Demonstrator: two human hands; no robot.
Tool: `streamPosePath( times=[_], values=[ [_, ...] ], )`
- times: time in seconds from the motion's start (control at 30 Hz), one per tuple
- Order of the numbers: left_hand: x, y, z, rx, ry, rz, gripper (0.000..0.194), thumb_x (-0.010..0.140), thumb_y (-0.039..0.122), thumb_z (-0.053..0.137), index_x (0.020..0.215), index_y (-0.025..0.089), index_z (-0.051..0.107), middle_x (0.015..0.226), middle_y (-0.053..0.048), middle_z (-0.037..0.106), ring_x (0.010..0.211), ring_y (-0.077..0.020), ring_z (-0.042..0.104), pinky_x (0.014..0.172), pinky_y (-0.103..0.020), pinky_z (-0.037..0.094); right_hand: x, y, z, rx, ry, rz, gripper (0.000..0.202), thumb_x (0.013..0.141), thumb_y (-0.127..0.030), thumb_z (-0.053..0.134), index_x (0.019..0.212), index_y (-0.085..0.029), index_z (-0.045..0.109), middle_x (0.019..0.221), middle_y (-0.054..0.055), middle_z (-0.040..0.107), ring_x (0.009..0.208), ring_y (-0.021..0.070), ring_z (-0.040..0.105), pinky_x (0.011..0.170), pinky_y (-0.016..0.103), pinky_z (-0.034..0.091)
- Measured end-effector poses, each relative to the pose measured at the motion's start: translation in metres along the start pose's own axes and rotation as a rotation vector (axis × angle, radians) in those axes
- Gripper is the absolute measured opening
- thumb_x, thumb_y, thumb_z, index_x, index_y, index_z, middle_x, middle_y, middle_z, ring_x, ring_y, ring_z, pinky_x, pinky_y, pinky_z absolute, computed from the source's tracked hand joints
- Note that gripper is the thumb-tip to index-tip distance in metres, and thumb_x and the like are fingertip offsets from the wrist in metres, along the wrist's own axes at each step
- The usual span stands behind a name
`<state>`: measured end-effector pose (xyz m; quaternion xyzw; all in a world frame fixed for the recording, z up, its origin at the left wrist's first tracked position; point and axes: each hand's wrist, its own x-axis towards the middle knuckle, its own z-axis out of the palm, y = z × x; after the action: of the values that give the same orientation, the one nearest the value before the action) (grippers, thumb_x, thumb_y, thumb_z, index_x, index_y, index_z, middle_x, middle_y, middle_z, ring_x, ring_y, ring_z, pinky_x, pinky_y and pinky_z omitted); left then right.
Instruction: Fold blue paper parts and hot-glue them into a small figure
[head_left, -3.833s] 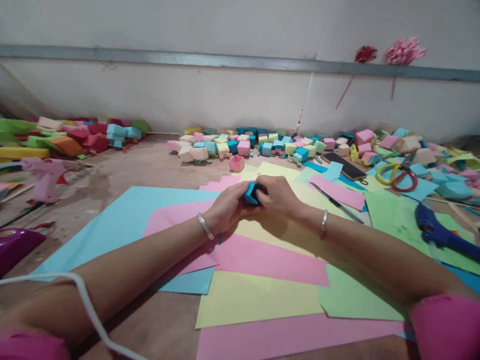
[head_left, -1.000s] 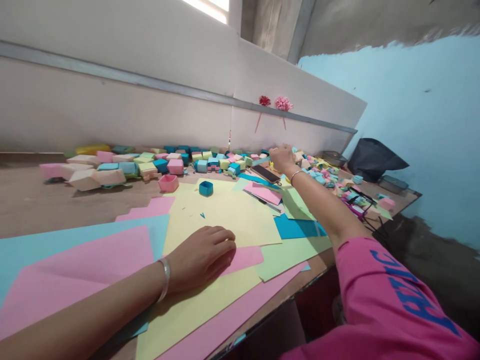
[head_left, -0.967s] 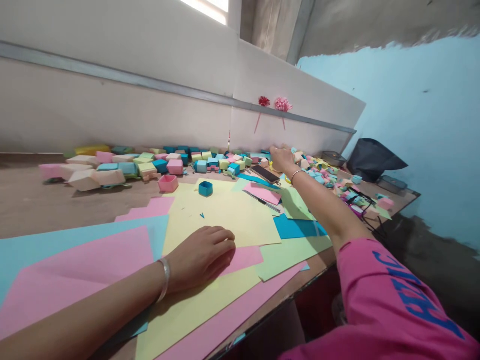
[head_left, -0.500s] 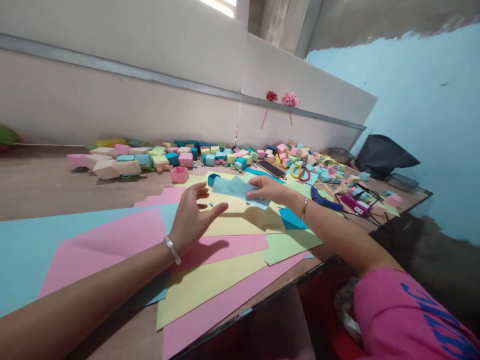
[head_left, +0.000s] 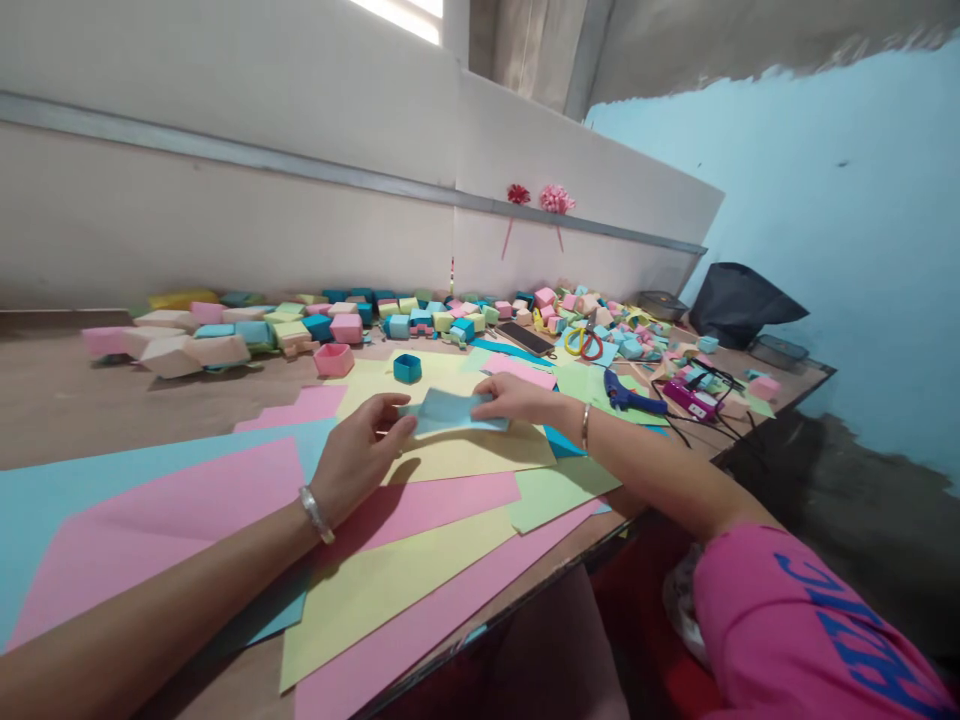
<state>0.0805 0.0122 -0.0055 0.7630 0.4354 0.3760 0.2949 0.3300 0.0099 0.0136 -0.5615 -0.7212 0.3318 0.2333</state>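
Note:
A light blue piece of paper (head_left: 448, 410) is held between both hands above a yellow sheet (head_left: 480, 455). My left hand (head_left: 364, 445) pinches its left end with thumb and fingers. My right hand (head_left: 510, 398) grips its right end. Just beyond the paper stands a small teal paper box (head_left: 407, 368), and a pink paper box (head_left: 334, 360) is to its left. Pink, yellow, green and blue sheets lie under and around my hands.
Many small coloured paper boxes (head_left: 345, 327) line the back of the table. A phone (head_left: 526, 338), scissors (head_left: 583, 343), a blue glue gun (head_left: 634, 397) and a purple power strip (head_left: 691, 398) with cables lie to the right. Two paper flowers (head_left: 556, 199) are on the wall.
My left hand has closed on the left end of the light blue paper, where it was open before. The paper is lower and nearer. The view has shifted slightly.

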Motion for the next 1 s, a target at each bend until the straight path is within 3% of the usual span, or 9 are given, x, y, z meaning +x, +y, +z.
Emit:
streamPosePath(
  times=[0.13,0.23,0.3,0.47,0.63,0.8,1.0],
  values=[
    [-0.003,0.004,0.001,-0.023,-0.007,0.056,0.043,0.078,0.042,0.058,0.113,0.017,0.054,0.094,-0.007,0.068,0.078,-0.0195,0.068,0.069,-0.032,0.055,0.038,0.013,-0.036,-0.03,0.197,0.123,0.02,0.089,-0.031,0.059,0.093,-0.012,0.061,0.084,0.006,0.065,0.071,0.0131,0.061,0.061,0.025,0.051],
    [-0.007,0.006,0.002,0.03,-0.034,0.126,0.039,0.079,0.037,0.056,0.113,0.018,0.054,0.096,-0.007,0.068,0.079,-0.0195,0.068,0.067,-0.033,0.056,0.061,0.022,-0.063,-0.123,0.305,0.174,0.032,0.093,-0.035,0.056,0.118,-0.015,0.057,0.115,0.009,0.061,0.096,0.0189,0.062,0.081,0.038,0.054],
    [-0.007,0.005,0.002,0.072,-0.049,0.182,0.033,0.08,0.033,0.055,0.11,0.019,0.056,0.095,-0.007,0.068,0.079,-0.0189,0.067,0.067,-0.033,0.057,0.069,0.03,-0.074,-0.219,0.357,0.215,0.035,0.092,-0.035,0.057,0.122,-0.016,0.055,0.121,0.008,0.058,0.103,0.0214,0.06,0.086,0.042,0.053],
    [-0.007,0.001,0.004,0.119,-0.058,0.29,0.023,0.081,0.028,0.052,0.101,0.018,0.06,0.093,-0.006,0.068,0.078,-0.018,0.067,0.065,-0.031,0.057,0.08,0.057,-0.075,-0.438,0.396,0.287,0.034,0.092,-0.035,0.057,0.121,-0.017,0.056,0.121,0.009,0.058,0.103,0.0213,0.06,0.086,0.042,0.052],
    [-0.007,0.003,0.005,0.113,-0.072,0.302,0.022,0.081,0.025,0.052,0.101,0.019,0.06,0.091,-0.006,0.068,0.076,-0.0171,0.067,0.063,-0.031,0.057,0.088,0.076,-0.07,-0.5,0.438,0.291,0.033,0.092,-0.034,0.057,0.12,-0.018,0.056,0.122,0.009,0.058,0.103,0.0208,0.06,0.086,0.041,0.052],
    [-0.007,0.002,0.005,0.099,-0.091,0.29,0.023,0.081,0.026,0.053,0.101,0.018,0.06,0.091,-0.006,0.068,0.075,-0.0172,0.066,0.063,-0.031,0.057,0.088,0.076,-0.088,-0.417,0.561,0.285,0.033,0.092,-0.034,0.056,0.12,-0.018,0.056,0.122,0.009,0.058,0.103,0.0208,0.06,0.087,0.041,0.052],
    [-0.006,-0.003,0.007,0.104,-0.103,0.302,0.023,0.081,0.026,0.054,0.102,0.019,0.06,0.091,-0.006,0.067,0.074,-0.0167,0.066,0.065,-0.031,0.057,0.076,0.063,-0.12,-0.123,0.693,0.314,0.035,0.092,-0.035,0.057,0.121,-0.016,0.055,0.122,0.009,0.058,0.103,0.0216,0.06,0.086,0.042,0.053]
  ],
)
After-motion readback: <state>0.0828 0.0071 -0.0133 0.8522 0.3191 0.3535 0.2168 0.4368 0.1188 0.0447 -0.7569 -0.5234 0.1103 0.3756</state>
